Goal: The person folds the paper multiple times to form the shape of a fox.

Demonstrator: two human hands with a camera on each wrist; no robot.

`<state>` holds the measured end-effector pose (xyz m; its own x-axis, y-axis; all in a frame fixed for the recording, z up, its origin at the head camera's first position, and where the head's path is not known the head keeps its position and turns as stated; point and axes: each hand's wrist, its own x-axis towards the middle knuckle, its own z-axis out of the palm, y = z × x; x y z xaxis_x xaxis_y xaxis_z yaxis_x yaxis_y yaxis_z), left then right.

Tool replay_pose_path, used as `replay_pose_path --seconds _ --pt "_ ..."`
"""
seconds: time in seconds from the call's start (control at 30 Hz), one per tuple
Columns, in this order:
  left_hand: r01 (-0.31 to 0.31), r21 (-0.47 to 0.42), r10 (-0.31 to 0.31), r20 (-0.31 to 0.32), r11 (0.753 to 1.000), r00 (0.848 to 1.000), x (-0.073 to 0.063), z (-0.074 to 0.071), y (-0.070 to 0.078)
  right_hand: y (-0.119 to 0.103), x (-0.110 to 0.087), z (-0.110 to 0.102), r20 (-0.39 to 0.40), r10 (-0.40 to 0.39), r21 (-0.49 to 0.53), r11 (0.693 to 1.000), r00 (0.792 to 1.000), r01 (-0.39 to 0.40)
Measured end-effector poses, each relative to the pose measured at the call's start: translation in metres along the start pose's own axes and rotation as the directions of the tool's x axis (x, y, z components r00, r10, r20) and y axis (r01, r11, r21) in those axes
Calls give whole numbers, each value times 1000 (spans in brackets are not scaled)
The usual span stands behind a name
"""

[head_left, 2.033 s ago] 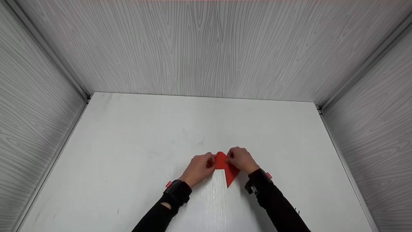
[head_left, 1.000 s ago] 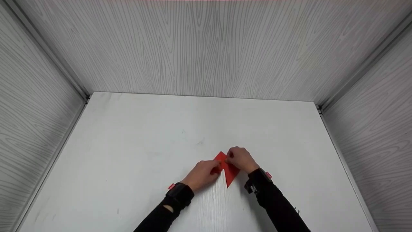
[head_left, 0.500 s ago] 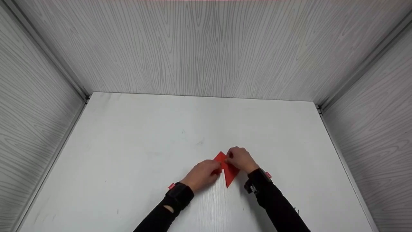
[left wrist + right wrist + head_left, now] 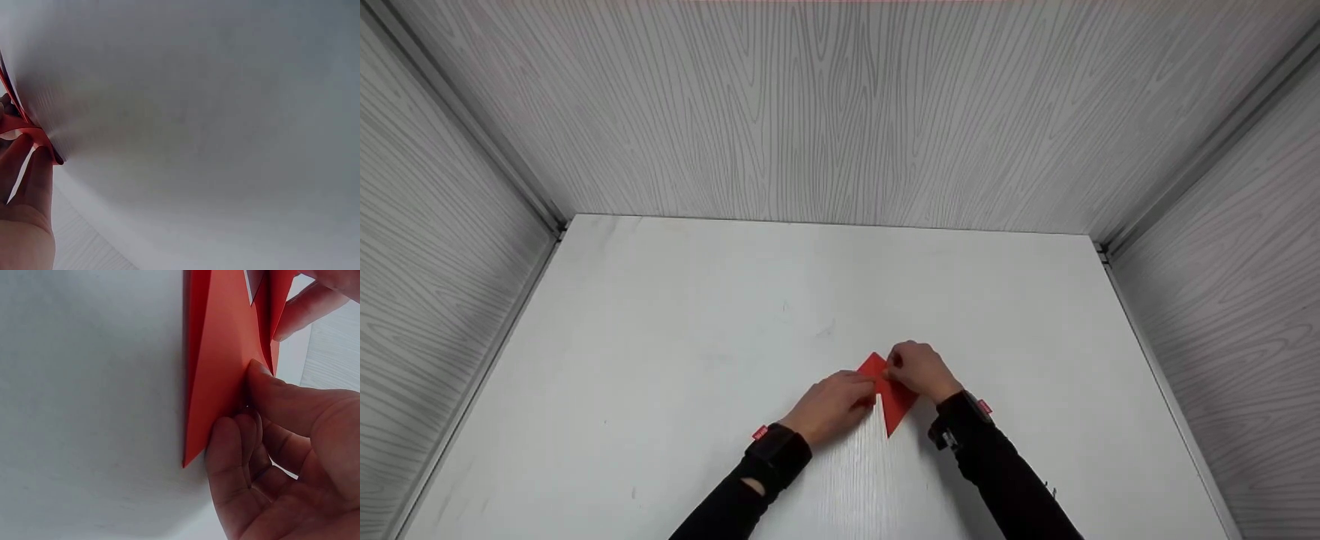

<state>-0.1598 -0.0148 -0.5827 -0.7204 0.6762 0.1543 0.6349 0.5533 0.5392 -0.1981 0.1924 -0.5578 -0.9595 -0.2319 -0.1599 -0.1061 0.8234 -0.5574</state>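
A folded sheet of red paper (image 4: 898, 409) lies on the white table between my two hands, one pointed corner toward me. My left hand (image 4: 829, 405) covers its left part in the head view. In the left wrist view, that hand's fingers (image 4: 38, 180) hold a bent red flap (image 4: 39, 136) at the left edge of the picture. My right hand (image 4: 924, 371) pinches the paper's upper right side. Seen from the right wrist, the thumb (image 4: 287, 396) presses on the layered red folds (image 4: 216, 377), with the other fingers curled beneath. Fingertips of the left hand show at the upper right there.
The white tabletop (image 4: 675, 315) spreads around the paper, with faint scuff marks. A grey wood-grain panel (image 4: 825, 112) rises at the back, and similar panels stand at the left and right. Black bands (image 4: 778, 454) sit on both wrists.
Since two seconds ago, my left hand has moved right and slightly toward me, carrying the left flap inward over the paper. The right hand has stayed in place. Over the last second little differs.
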Motion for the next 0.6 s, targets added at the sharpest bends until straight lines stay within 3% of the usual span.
replay_pose_path --seconds 0.3,0.6 --pt "-26 94 25 10 995 1000 0 5 -1 0 -1 0 2 -1 5 1000 1000 1" --pt "-33 113 35 -13 993 999 -1 7 1 0 -3 -1 -3 -26 12 1000 1000 26"
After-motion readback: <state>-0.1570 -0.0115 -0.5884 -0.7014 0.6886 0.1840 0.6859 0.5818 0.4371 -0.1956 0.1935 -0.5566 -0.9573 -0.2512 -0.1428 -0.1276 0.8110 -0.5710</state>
